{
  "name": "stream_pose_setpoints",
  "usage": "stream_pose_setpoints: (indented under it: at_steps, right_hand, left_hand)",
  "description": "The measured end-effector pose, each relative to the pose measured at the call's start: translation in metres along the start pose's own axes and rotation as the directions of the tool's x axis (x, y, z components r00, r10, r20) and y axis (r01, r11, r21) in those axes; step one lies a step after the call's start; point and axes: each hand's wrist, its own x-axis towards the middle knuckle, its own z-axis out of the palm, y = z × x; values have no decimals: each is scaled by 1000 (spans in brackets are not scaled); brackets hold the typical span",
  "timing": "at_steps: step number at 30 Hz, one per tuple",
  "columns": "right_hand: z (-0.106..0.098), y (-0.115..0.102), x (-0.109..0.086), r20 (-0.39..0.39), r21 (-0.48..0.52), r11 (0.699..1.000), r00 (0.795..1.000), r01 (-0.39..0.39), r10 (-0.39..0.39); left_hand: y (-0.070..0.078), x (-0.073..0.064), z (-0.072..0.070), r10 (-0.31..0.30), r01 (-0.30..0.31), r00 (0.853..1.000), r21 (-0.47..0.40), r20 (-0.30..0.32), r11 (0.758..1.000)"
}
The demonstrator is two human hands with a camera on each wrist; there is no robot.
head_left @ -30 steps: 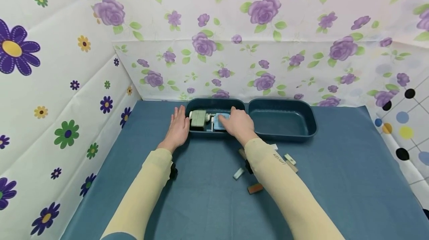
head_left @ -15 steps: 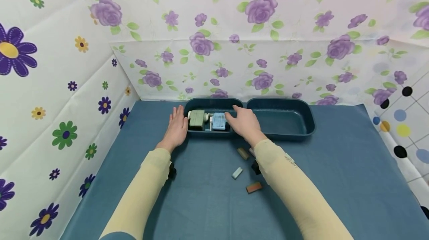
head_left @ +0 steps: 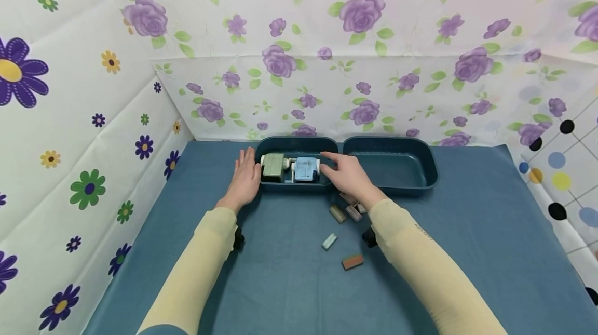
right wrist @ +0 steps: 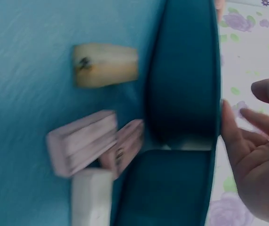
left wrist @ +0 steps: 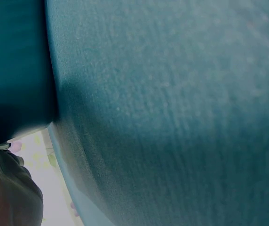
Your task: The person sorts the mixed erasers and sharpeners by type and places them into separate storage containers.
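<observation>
In the head view, a boxy green piece with white round ends (head_left: 273,164) and a boxy blue piece with white parts (head_left: 306,169) lie end to end in the left dark blue tray (head_left: 299,188). My left hand (head_left: 244,179) is held flat against that tray's left end, fingers straight. Over the tray's right end is my right hand (head_left: 351,176), thumb and index finger apart, fingertips close beside the blue piece's white end. Nothing shows between the right hand's (right wrist: 261,150) spread fingers in the right wrist view. Only part of the left hand (left wrist: 14,188) appears in the left wrist view.
A second dark blue tray (head_left: 392,166) adjoins on the right. Several small blocks lie on the blue cloth in front, including a pale green block (head_left: 329,242), an orange-brown block (head_left: 352,262), an olive block (head_left: 337,214) and a pinkish block (right wrist: 83,142). Patterned sheets (head_left: 299,96) stand behind.
My right hand has drawn back to the right off the blue piece, uncovering its top and white end. Some blocks by the right forearm came into sight while others became hidden. My left hand stays.
</observation>
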Motion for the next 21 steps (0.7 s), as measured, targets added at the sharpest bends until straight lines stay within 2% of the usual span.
stream_pose_setpoints:
  at_steps: [7,12,21]
  right_hand:
    - [-5,7,-11,58,42,997,996,62,-64]
    - [-10,8,-15,92,26,994,990,105,-107]
    - [-15,15,-24,72,10,986,984,164,-164]
  left_hand:
    - [0,0,0,0,0,1000,-4,6,1000]
    - [0,2,-1,2,-2,1000,-4,11,1000]
    - [0,1,0,1,0,1000,-10,9,1000]
